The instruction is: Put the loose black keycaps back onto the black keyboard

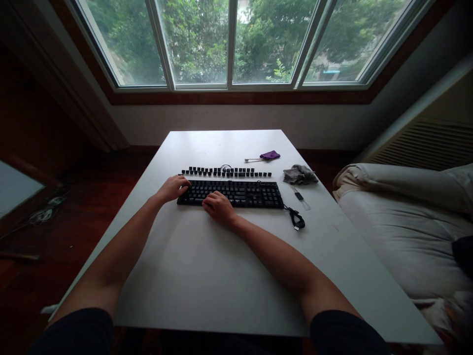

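A black keyboard lies on the white table in front of me. My left hand is at its upper left corner, with the fingers bent over the end of the keyboard. Low on the keyboard, left of its middle, my right hand rests with its fingers curled together on the bottom key rows. Whatever its fingertips pinch is hidden. Just behind the keyboard, several loose black keycaps stand in two rows. The keyboard's coiled cable lies at the right end.
Right of the keyboard lie a wire keycap puller with a black handle and a crumpled grey cloth. Farther back are a purple cloth and thin sticks. A pale sofa stands beside the table, and a window is ahead.
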A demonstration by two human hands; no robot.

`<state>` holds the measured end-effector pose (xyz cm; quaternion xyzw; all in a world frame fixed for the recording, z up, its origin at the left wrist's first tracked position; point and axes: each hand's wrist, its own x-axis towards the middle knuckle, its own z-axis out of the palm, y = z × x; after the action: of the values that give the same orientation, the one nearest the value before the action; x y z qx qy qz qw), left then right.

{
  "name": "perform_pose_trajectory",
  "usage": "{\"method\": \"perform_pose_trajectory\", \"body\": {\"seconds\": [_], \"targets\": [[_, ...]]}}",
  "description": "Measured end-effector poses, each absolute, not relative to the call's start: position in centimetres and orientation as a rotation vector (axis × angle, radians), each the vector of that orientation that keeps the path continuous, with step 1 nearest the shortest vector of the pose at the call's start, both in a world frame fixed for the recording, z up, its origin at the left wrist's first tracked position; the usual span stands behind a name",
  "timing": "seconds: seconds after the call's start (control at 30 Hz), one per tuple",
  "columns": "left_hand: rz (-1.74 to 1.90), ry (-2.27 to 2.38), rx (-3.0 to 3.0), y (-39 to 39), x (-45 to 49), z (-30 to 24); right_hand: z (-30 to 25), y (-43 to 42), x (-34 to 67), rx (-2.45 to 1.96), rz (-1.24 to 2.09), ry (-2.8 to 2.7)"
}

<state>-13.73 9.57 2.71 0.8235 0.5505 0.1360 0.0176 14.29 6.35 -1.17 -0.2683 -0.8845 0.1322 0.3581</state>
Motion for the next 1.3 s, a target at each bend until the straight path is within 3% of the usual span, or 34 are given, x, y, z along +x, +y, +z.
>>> {"method": "perform_pose_trajectory", "body": {"seconds": [0.57, 0.93, 1.13, 1.3], "targets": [[0.331, 1.874, 2.533, 8.7, -12.4, 3.6, -1.1, 6.3, 14.2, -0.677, 0.332, -2.296], [0.549, 1.864, 2.276, 9.4, -12.8, 2.2, -1.0, 6.4, 14.2, -0.659, 0.334, -2.285], [1.007, 1.834, 1.996, 9.1, -11.0, 3.1, -1.2, 6.4, 14.2, -0.663, 0.331, -2.288], [1.579, 1.382, 1.417, 9.8, -8.5, 4.5, -1.2, 6.4, 14.2, -0.663, 0.341, -2.285]]}}
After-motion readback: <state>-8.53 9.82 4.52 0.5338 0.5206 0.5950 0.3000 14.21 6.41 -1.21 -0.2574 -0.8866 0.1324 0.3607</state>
